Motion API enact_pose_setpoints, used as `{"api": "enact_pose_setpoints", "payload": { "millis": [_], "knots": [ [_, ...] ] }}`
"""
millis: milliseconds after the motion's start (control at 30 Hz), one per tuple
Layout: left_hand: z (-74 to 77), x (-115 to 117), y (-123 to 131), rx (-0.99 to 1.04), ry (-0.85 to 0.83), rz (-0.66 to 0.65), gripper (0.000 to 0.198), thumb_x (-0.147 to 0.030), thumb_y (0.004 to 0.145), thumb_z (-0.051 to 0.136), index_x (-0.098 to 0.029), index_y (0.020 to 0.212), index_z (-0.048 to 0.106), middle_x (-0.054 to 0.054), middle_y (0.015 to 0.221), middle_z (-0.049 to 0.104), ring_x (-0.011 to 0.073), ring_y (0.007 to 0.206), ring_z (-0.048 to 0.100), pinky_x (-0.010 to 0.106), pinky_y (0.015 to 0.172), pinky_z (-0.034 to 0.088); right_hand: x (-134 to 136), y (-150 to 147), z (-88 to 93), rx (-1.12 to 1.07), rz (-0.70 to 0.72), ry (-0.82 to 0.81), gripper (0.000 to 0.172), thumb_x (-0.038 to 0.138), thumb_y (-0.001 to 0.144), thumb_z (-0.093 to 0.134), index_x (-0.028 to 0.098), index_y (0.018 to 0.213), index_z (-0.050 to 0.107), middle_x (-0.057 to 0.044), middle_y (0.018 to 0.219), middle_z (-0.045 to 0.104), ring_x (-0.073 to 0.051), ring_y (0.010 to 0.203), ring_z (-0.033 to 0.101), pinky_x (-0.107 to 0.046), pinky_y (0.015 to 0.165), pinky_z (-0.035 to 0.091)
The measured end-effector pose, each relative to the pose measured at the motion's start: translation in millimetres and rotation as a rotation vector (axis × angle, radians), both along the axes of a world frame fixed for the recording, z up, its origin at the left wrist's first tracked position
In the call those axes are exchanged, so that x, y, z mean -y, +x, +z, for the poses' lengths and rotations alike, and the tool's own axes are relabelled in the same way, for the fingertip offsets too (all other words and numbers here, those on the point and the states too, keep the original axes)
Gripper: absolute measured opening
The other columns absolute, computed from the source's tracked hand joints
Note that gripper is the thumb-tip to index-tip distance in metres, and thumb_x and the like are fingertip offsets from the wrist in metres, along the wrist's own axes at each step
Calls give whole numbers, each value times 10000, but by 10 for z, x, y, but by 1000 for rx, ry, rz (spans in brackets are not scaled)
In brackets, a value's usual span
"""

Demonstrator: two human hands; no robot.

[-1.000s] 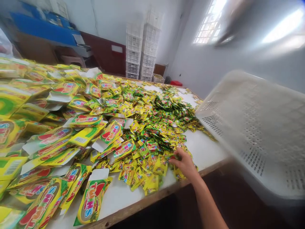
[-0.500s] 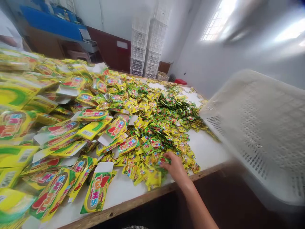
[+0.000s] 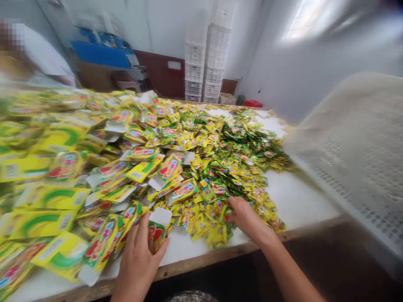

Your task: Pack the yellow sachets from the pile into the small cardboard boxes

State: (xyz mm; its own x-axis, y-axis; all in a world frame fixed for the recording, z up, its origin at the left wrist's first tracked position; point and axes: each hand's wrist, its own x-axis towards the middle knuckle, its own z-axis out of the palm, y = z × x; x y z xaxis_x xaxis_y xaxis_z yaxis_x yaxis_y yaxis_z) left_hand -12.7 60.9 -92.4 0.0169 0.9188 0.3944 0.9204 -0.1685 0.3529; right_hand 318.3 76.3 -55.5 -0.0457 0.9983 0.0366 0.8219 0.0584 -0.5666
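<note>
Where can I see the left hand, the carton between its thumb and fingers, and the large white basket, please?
Left hand [image 3: 137, 255]: head view, on the back of the hand.
Carton [image 3: 155, 231]: head view, on its printed front.
White basket [image 3: 355, 153]: head view, on its perforated face.

White crates [image 3: 215, 54] stand in two tall stacks. Left of the crates are a maroon panel [image 3: 157, 77], a stool [image 3: 130, 85] and a blue surface [image 3: 100, 55]; right of them, a red object [image 3: 252, 103] and a bright window [image 3: 304, 21].
</note>
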Motion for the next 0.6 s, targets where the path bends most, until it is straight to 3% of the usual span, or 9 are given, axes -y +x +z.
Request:
{"api": "enact_pose_setpoints", "payload": {
  "millis": [100,167,300,433,500,600],
  "knots": [
    [99,45,37,50,19,-66,678,-413,812,618,-225,1422,390,132,1255,549,335,1184,527,480,1001,445,6,-30,-106,69,34,38,204,96,658,710,192,826,644,-57,891,611,-237,879,541,-309,742,408],
    [123,43,129,97,19,-128,631,-412,804,638,-266,1385,439,107,1229,570,326,1161,547,470,980,459,72,-10,-102,-10,33,20,193,122,655,727,203,773,597,-11,818,589,-201,802,524,-289,699,392],
    [60,7,406,181,-86,-244,680,-372,801,664,-286,1413,382,92,1253,593,293,1100,603,431,925,501,230,-34,27,-453,-105,-25,280,181,688,738,218,925,593,44,754,556,-147,696,513,-249,638,406],
    [-27,-13,615,139,-94,-337,628,-294,783,685,-234,1358,439,107,1226,620,303,1116,600,454,942,490,268,-376,196,-934,-234,33,276,289,742,747,212,968,609,6,813,627,-172,730,584,-276,664,472],
    [-59,-14,649,128,-61,-342,594,-293,780,689,-211,1326,471,114,1187,633,311,1092,607,458,922,493,249,-661,239,-959,-230,91,240,281,735,760,213,930,638,-4,803,655,-181,723,596,-278,657,475],
    [-95,3,629,142,30,-287,608,-330,780,688,-170,1324,468,145,1168,632,323,1051,613,455,878,500,205,-1040,234,-721,-166,220,154,204,735,740,223,881,694,-8,797,677,-184,726,596,-280,676,454]
  ]
}}
